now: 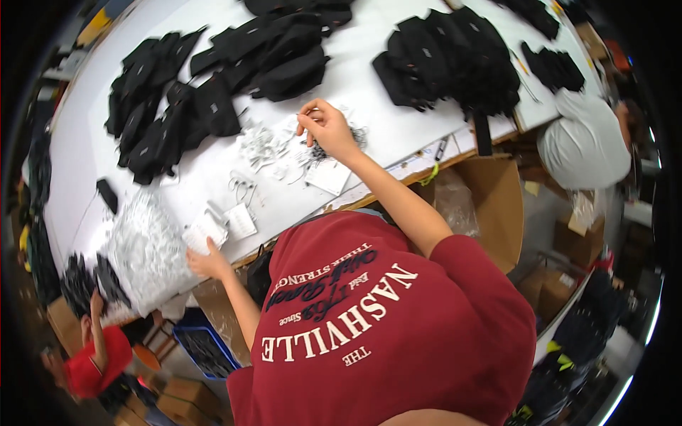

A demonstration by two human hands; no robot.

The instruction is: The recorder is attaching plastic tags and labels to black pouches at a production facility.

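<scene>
At the near edge of the white table, my left hand (206,260) is closed on a stack of white printed cards (204,233). A smaller white card (241,221) lies right beside that stack. Over the table, my right hand (327,129) is raised with thumb and fingers pinched; anything between them is too small to make out. Below it is a tangle of thin black strings (357,136), and a white printed card (328,176) lies nearer the edge. Small white pieces (260,147) form a loose heap left of my right hand, with a few stringed bits (243,186) in front.
Black garments (273,53) lie in heaps across the far side, with another heap (455,60) at right. A clear plastic bag (145,238) bulges at left. Below the edge stand a cardboard box (494,206) and a blue crate (206,348). Other people work at both ends.
</scene>
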